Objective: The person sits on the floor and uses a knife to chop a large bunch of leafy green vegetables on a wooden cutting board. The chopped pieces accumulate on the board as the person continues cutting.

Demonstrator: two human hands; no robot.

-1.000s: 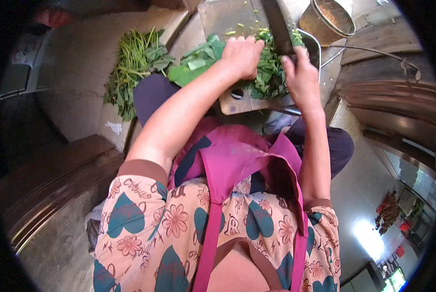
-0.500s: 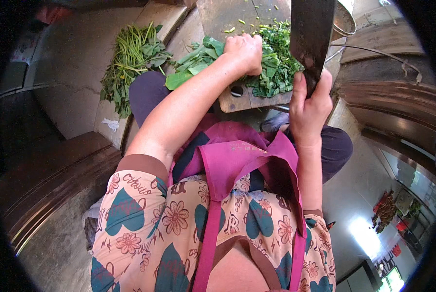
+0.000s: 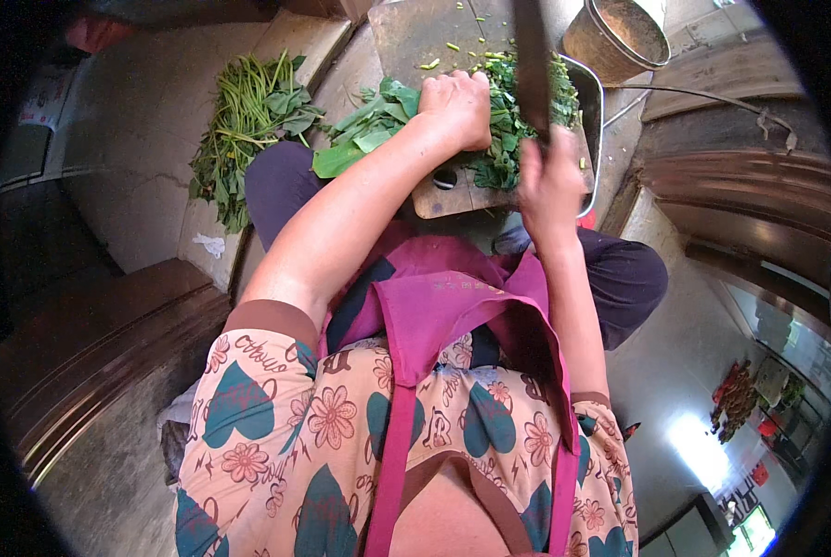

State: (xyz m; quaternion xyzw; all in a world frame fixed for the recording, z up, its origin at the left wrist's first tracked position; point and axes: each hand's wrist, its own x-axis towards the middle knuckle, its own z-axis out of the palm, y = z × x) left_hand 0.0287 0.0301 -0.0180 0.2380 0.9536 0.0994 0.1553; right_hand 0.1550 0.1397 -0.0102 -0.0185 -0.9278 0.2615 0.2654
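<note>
My left hand (image 3: 456, 110) is closed over a bunch of leafy greens (image 3: 376, 119), pressing it on the wooden cutting board (image 3: 414, 39). Broad leaves stick out to the left of that hand. In my right hand (image 3: 553, 190), slightly smeared by motion, is the handle of a wide dark cleaver (image 3: 531, 70). Its blade is seen nearly edge-on above chopped greens (image 3: 501, 153), just right of my left fist. The blade hides part of the chopped heap, so I cannot tell whether its edge touches the greens.
A larger pile of long-stemmed greens (image 3: 256, 116) lies to the left of my knee. Past the board's right side shows the rim of a metal basin (image 3: 600, 121). A dirty bucket (image 3: 610, 42) stands beyond it, near a thin cable (image 3: 703, 93). Stem bits dot the board's far part.
The cleaver and my right hand have moved left, toward my left fist, and the blade has turned from broadside to nearly edge-on. The basin and bucket are now more exposed. My left hand has shifted slightly left.
</note>
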